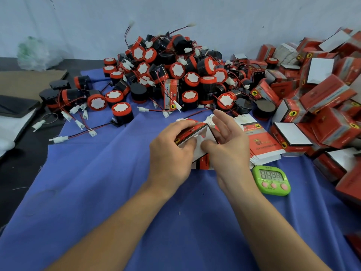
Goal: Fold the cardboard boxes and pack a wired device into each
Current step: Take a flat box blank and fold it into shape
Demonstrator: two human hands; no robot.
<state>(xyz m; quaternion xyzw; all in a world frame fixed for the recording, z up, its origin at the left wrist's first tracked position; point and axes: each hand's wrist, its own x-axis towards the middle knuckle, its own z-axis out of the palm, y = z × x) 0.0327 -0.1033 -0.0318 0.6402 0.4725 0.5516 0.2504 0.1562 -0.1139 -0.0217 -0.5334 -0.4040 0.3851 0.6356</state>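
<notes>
Left hand (172, 151) grips the half-folded box (192, 130) between both hands, right hand (227, 147) presses its flap (201, 153), fingers straight.

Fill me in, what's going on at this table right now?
A person is folding a red-and-white cardboard box above the blue cloth. The left hand grips the box while the right hand, fingers spread, presses a white flap with its thumb. Neither hand holds a device; the heap of wired devices lies behind, folded boxes are piled at right, flat blanks beside them.
</notes>
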